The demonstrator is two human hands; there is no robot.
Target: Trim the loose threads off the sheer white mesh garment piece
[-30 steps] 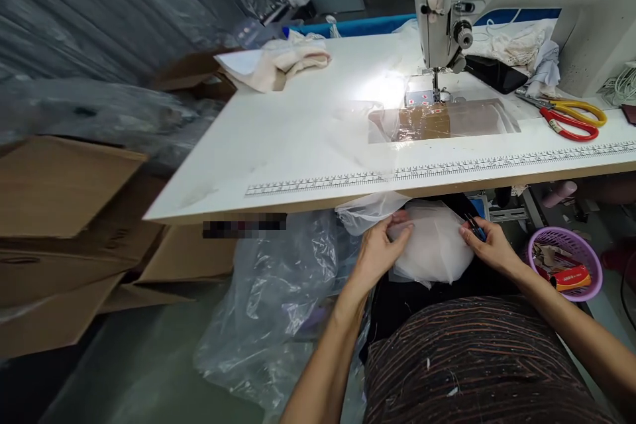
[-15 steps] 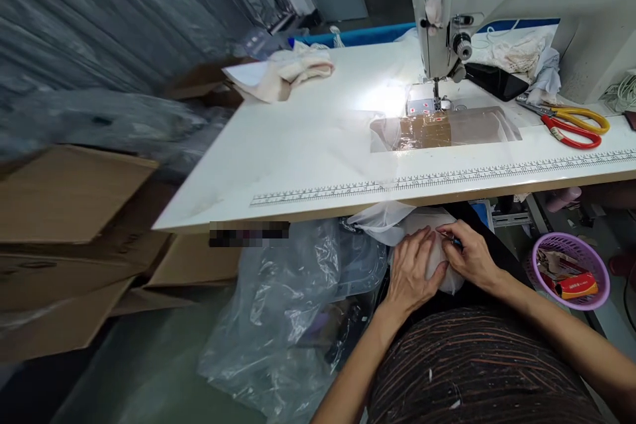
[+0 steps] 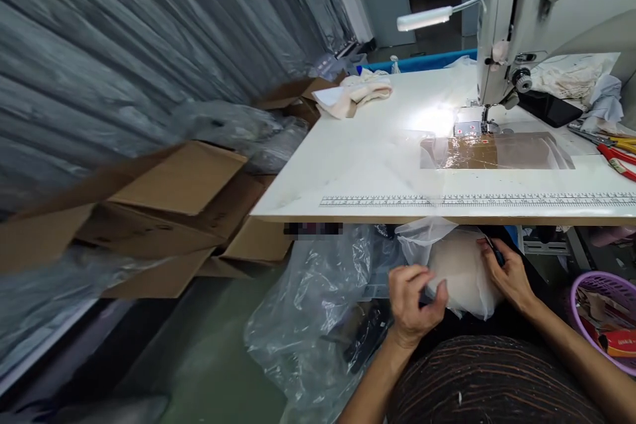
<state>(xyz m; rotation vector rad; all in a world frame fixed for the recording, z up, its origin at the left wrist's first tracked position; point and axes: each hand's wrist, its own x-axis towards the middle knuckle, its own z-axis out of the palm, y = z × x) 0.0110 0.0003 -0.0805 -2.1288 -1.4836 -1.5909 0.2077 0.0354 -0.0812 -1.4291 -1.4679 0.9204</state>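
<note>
On my lap, under the table edge, lies a sheer white fabric (image 3: 462,265), bunched and layered. A thin part of it reaches up over the table's front edge. My left hand (image 3: 413,301) hovers at the fabric's left side, its fingers bent and the thumb apart, with nothing seen between them. My right hand (image 3: 507,275) rests at the fabric's right side, closed round a small dark pointed tool (image 3: 493,249). Most of that tool is hidden by the fingers, so its exact kind does not show.
A white sewing machine (image 3: 501,46) stands on the white table (image 3: 358,165), with a printed ruler (image 3: 477,201) along the front. Red-handled scissors (image 3: 616,162) lie right. Cardboard boxes (image 3: 179,179) and clear plastic bags (image 3: 308,318) are left; a purple basket (image 3: 576,305) sits low right.
The view has swung left, so the table appears farther right. My left hand has lifted off the fabric and drawn back left. My right hand keeps the small tool.
</note>
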